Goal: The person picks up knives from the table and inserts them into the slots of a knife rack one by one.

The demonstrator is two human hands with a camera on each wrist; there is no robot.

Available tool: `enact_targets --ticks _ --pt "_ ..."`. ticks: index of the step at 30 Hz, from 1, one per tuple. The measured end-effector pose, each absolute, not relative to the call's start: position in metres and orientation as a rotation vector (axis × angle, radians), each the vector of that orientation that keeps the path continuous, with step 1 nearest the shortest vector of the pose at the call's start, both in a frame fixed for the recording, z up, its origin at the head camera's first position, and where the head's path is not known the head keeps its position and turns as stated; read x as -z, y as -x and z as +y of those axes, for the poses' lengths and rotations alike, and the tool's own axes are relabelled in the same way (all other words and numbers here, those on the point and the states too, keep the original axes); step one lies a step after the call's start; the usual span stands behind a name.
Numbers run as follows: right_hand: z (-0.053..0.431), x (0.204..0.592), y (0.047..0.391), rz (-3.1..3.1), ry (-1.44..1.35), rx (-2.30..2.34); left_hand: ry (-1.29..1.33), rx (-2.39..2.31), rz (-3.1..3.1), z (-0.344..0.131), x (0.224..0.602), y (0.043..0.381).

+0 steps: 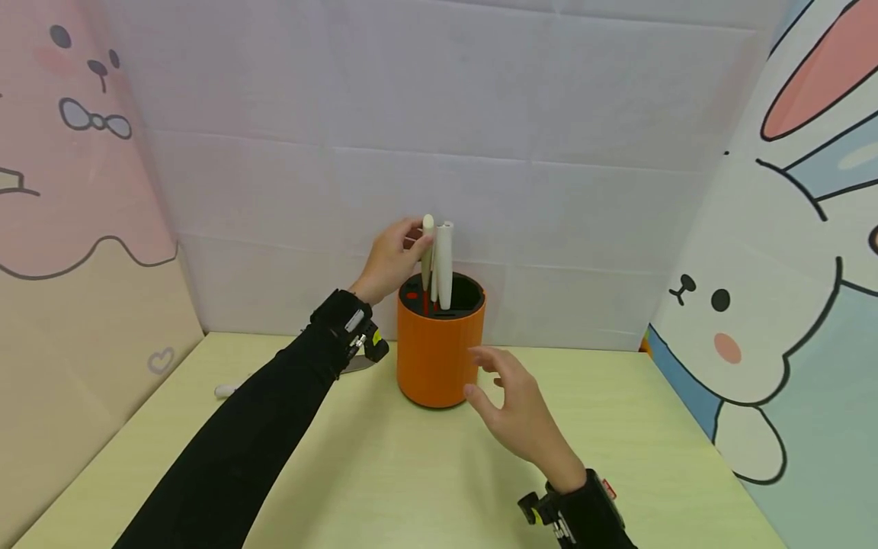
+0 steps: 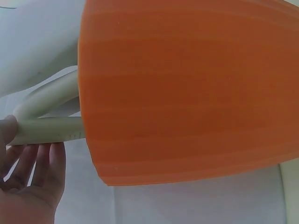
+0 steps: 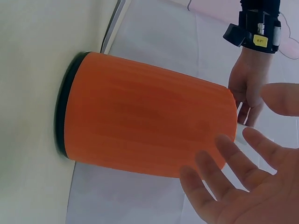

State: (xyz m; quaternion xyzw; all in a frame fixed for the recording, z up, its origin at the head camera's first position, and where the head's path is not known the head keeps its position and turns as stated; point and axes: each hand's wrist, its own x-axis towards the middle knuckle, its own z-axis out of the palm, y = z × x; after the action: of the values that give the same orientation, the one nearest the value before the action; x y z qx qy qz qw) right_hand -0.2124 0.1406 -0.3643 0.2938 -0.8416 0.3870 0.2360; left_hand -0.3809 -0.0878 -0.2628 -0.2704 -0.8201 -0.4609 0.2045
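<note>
Evidently, the cream-handled knife [image 1: 426, 268] was upright at the slotted top of the orange knife block [image 1: 439, 354], which stood near the tabletop's [image 1: 370, 473] back edge, roughly midway between the back corners. Its long axis ran close to vertical, butt end up and the other end down towards the slots; a red strip under the handle was probably its blade. The left hand [image 1: 389, 263] pinched that handle between thumb and fingers. Just beside it, white handles [image 1: 445, 274] rose from the same top.

The right hand [image 1: 513, 408] held nothing, its fingers relaxed and apart near the block's lower right side; whether a fingertip touched the wall could not be told. With the block apparently unsteadied, a sideways tug might have tipped it, and the crowded handles could have snagged one another or caused a slanted blade to bind.

Towards the tabletop's left edge, partly behind the left sleeve [image 1: 267, 427], lay what looked like a grey blade [image 1: 358, 364] and a white handle end [image 1: 224, 391]. Behind the back edge hung a pale cloth [image 1: 549, 229].
</note>
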Motion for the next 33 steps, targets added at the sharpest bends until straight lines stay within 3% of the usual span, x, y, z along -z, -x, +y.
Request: enact_targets --ticks 19,33 --pt "0.164 0.383 0.214 -2.479 -0.702 -0.840 0.750 1.258 -2.372 -0.100 0.279 0.383" --pt "0.178 0.391 0.212 -2.533 -0.654 -0.787 0.781 1.073 -2.346 -0.139 0.292 0.335"
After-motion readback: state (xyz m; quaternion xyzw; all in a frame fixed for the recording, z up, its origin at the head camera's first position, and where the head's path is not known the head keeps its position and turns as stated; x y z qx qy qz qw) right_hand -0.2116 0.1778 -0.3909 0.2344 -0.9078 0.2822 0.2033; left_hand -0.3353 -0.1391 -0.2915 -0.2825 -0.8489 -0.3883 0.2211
